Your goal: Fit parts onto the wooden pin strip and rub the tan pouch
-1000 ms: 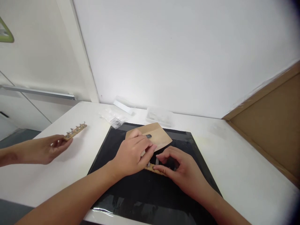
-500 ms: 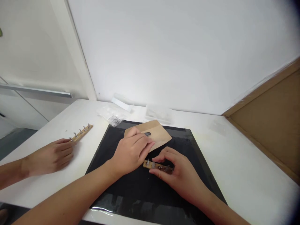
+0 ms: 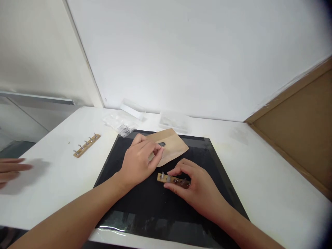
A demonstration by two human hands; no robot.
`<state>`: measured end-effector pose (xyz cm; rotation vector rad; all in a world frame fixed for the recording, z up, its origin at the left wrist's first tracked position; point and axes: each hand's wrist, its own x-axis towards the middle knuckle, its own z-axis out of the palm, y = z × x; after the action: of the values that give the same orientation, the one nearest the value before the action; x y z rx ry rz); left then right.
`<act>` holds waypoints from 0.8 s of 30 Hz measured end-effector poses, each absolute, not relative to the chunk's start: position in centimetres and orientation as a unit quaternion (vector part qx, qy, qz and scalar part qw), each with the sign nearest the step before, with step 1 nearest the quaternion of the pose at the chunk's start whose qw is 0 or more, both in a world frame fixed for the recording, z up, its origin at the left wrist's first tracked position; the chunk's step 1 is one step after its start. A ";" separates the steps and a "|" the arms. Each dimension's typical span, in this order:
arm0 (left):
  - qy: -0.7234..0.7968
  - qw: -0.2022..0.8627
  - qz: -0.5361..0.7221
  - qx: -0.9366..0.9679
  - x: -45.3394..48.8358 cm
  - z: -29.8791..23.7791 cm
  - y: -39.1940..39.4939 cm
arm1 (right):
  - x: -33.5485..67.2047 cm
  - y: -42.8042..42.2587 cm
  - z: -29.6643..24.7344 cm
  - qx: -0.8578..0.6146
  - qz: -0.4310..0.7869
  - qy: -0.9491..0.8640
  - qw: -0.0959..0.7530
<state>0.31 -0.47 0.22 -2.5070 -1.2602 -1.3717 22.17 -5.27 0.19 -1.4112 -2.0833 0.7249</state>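
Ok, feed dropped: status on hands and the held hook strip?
Left hand resting on tan paper envelope. Right hand pinching wooden strip with metal hooks on black mat. Nothing in the way; another person's hand far left.

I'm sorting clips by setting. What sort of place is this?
Likely a small assembly or packing bench: white table, black work mat, a wooden hook strip in the right hand, a brown envelope and clear bags.

Wooden hook strip [image 3: 161,178] flat on black mat [image 3: 155,214], hooks up
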 end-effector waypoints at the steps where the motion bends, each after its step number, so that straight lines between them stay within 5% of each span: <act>1: -0.404 0.008 -0.438 -0.803 0.3 0.2 -0.5 | 22.2 -5.3 0.2 -0.522 0.265 -0.768 0.260; 24: -0.394 0.004 -0.439 -0.807 0.4 0.2 -0.7 | 22.4 -5.2 -0.1 -0.533 0.285 -0.753 0.260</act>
<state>0.40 -0.65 0.19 -2.5307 -1.2338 -1.3775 22.36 -5.19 -0.11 -1.4453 -2.0401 0.7710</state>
